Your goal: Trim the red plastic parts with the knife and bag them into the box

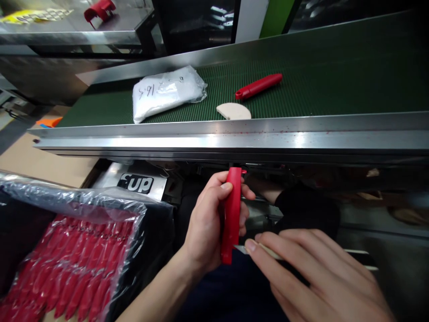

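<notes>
My left hand (208,219) is wrapped round a long red plastic part (232,214), held nearly upright in front of the conveyor, with the thumb on its face. In my right hand (311,264) is a craft knife (270,251), pinched between thumb and fingers. The knife's pointed blade is at the right edge of the red part, near its lower end. A small red bit stands out at the part's upper right. On the green belt lie another red part (258,86) and a pale curved piece (234,111).
The conveyor's metal rail (187,137) crosses the view beyond my hands. A white plastic-wrapped packet (167,91) rests on the green belt. At lower left, a plastic-lined box (139,219) holds several red parts. A metal table (124,20) with a red piece stands at upper left.
</notes>
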`<state>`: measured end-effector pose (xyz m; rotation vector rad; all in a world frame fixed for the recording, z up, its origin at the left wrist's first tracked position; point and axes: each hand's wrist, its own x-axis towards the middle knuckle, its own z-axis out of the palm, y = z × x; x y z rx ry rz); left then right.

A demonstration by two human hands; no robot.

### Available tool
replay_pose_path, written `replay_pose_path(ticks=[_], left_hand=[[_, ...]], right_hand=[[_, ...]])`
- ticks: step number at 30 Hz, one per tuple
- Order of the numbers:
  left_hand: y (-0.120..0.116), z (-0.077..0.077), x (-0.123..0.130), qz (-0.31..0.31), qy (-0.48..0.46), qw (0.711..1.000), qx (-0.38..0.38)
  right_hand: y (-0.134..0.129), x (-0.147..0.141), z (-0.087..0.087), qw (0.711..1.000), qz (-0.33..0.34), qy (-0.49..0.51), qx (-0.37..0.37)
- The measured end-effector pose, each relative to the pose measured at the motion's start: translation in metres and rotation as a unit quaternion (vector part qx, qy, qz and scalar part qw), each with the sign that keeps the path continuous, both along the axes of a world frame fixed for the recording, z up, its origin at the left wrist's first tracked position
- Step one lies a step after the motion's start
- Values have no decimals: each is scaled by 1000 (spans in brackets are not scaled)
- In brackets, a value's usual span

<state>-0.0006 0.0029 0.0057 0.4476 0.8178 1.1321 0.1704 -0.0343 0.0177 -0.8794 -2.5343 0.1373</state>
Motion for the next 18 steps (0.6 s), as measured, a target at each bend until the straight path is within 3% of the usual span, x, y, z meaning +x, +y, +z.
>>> replay_pose_path(ticks=[6, 9, 12, 18], left_hand=[[5, 6, -5, 27, -27, 999, -14], [5, 8, -6, 28, -42, 999, -21], [4, 9, -4, 31, -54, 997, -36], [2, 6, 0, 54, -43, 996, -51]], right_hand=[[-5, 8, 4, 995, -32, 85, -51], [-5, 9, 5, 975, -109, 158, -108], [-1, -1, 6, 932, -173, 215, -235], [15, -26, 4, 824, -169, 245, -482]])
